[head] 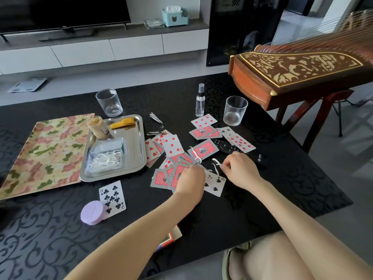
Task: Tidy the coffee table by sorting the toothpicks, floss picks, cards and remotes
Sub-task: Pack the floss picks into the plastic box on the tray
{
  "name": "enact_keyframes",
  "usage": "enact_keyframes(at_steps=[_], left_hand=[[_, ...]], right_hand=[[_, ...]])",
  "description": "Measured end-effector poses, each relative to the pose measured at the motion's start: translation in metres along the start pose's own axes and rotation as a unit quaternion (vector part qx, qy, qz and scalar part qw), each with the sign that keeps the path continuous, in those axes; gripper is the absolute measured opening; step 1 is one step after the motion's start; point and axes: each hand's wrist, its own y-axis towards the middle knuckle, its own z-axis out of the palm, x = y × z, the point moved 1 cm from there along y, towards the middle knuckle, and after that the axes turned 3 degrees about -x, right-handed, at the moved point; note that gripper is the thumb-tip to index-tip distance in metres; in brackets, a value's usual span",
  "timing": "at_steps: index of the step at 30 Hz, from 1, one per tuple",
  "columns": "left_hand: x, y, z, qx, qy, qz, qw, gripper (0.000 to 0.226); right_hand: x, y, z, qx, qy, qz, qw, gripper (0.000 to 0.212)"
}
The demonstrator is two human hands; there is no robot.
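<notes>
Counter: black, patterned, carrying everything.
Nine of clubs: lying face up beside a lilac round lid.
Left hand: resting on scattered cards; its grip is hidden, cannot tell.
Right hand: grip pinching a white floss pick.
Remote: lying partly under cards.
Tray: holding a floss pick box and toothpick jar.
Glasses: standing farthest back.

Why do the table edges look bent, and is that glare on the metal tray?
Head view: the wide-angle lens bows the coffee table edges and stretches the forearms near the bottom; soft daylight gives pale reflections on the steel tray, not harsh glare; the right hand looks slightly soft, the scattered cards readable.
</notes>
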Motion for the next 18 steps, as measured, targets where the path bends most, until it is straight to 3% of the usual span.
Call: enact_keyframes(at_steps=[2, 4, 7, 9, 13, 15, 18], left_hand=[[-0.007, 0.001, -0.002, 0.02, 0.044, 0.006, 0.999, 0.024], [-0.011, 0.003, -0.003, 0.037, 0.078, 0.016, 0.996, 0.024], [-0.01, 0.008, -0.003, 0.049, 0.12, 0.037, 0.991, 0.025], [-0.008, 0.01, -0.002, 0.055, 0.127, 0.044, 0.989, 0.025], [0.002, 0.011, -0.009, 0.088, 0.05, 0.0, 0.995, 0.011], [0.012, 0.009, -0.015, 0.087, -0.005, -0.033, 0.996, 0.025], [0.035, 0.007, -0.027, 0.064, -0.108, -0.077, 0.989, 0.023]], right_hand=[[0.009, 0.008, 0.01, 0.035, 0.019, 0.079, 0.996, 0.046], [0.016, 0.015, 0.018, 0.08, 0.011, 0.138, 0.987, 0.042], [0.025, 0.02, 0.021, 0.114, -0.031, 0.155, 0.981, 0.023], [0.029, 0.021, 0.02, 0.12, -0.078, 0.139, 0.98, 0.023], [0.032, 0.022, 0.018, 0.154, -0.12, 0.094, 0.976, 0.012], [0.027, 0.023, 0.016, 0.166, -0.086, 0.102, 0.977, 0.031], [0.022, 0.023, 0.007, 0.147, -0.047, 0.119, 0.981, 0.039]])
